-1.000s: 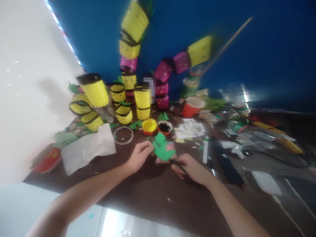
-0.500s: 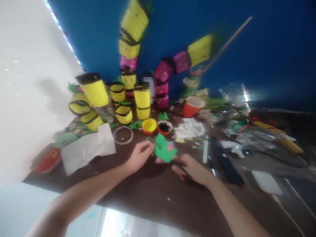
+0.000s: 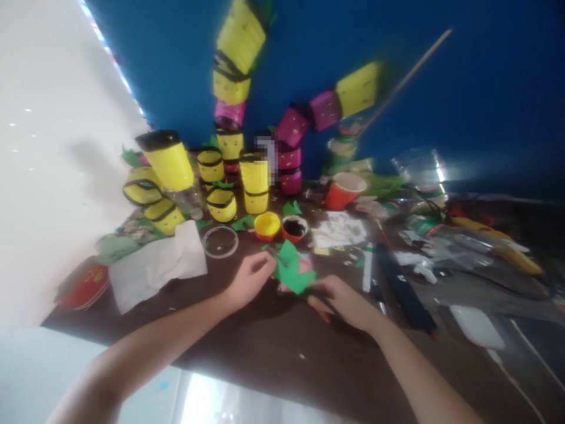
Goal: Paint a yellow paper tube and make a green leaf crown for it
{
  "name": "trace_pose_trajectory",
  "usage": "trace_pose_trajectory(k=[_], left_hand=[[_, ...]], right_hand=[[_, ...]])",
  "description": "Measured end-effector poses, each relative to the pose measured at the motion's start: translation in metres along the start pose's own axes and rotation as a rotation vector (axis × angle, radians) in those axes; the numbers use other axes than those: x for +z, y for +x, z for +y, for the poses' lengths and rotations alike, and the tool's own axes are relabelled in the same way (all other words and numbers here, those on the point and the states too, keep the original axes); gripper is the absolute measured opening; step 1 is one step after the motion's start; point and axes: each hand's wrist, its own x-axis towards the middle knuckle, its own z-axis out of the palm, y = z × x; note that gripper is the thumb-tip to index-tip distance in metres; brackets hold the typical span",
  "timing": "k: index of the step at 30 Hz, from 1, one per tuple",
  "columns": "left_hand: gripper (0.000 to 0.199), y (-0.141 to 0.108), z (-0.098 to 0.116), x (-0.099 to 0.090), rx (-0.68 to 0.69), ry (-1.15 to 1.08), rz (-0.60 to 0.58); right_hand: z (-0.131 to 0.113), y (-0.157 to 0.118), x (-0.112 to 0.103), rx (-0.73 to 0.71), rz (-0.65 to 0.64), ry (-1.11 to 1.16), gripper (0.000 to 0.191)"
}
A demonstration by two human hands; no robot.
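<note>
My left hand [image 3: 252,278] pinches the left edge of a green cut-out piece [image 3: 295,272] with pointed, leaf-like tips. On the right, my right hand [image 3: 338,299] has its fingers curled round something dark at the piece's lower right edge; its shape is too blurred to name. The green piece hangs above the dark table, over a small pink item [image 3: 305,263] that it partly covers. Just behind it stand a small cup of yellow paint [image 3: 267,225] and a small cup of black paint [image 3: 294,227].
Yellow containers with black rims [image 3: 168,162] and magenta ones [image 3: 292,126] stand at the back. White paper [image 3: 159,271] lies left, beside a tape ring [image 3: 220,242]. At the right are a red cup [image 3: 342,191], a white marker [image 3: 367,268], a long black object [image 3: 404,288] and plastic bottles.
The green piece has shifted and tilted very slightly between my hands. Both hands have stayed almost in the same place.
</note>
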Motion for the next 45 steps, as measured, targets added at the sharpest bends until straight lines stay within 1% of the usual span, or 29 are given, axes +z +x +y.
trace_pose_trajectory(k=[3, 9, 19, 22, 25, 28, 32, 38, 41, 45], left_hand=[[0.03, 0.0, 0.0, 0.0, -0.004, 0.018, -0.001], [0.029, 0.0, 0.0, 0.0, -0.001, 0.004, -0.003], [0.028, 0.0, 0.0, -0.001, -0.004, -0.01, -0.009], [0.028, 0.0, -0.001, -0.001, -0.002, -0.015, -0.003], [0.027, 0.0, -0.002, -0.001, 0.0, -0.028, -0.001], [0.027, 0.0, -0.001, -0.001, 0.001, -0.031, -0.002], [0.027, 0.0, 0.0, -0.001, -0.001, -0.027, 0.001], [0.027, 0.0, -0.002, -0.001, 0.004, -0.024, 0.015], [0.024, 0.0, -0.002, -0.001, -0.001, -0.048, 0.03], [0.022, 0.0, -0.002, -0.001, -0.032, -0.082, 0.062]], right_hand=[[0.001, 0.0, 0.0, -0.014, -0.005, 0.008, 0.023], [0.001, 0.0, 0.0, 0.002, -0.011, 0.046, 0.022], [0.001, 0.0, -0.001, -0.021, -0.006, 0.004, 0.024], [0.001, 0.0, -0.001, -0.019, 0.005, -0.001, 0.028], [0.001, 0.0, -0.001, 0.001, 0.017, 0.012, 0.031], [0.002, 0.0, -0.001, 0.031, 0.026, 0.017, 0.03], [0.003, -0.001, -0.001, 0.034, 0.043, 0.016, 0.031], [0.007, -0.001, -0.001, 0.085, 0.072, -0.038, 0.037], [0.01, 0.001, -0.002, 0.054, 0.098, -0.003, 0.045], [0.014, 0.003, -0.006, -0.046, 0.117, 0.042, 0.053]])
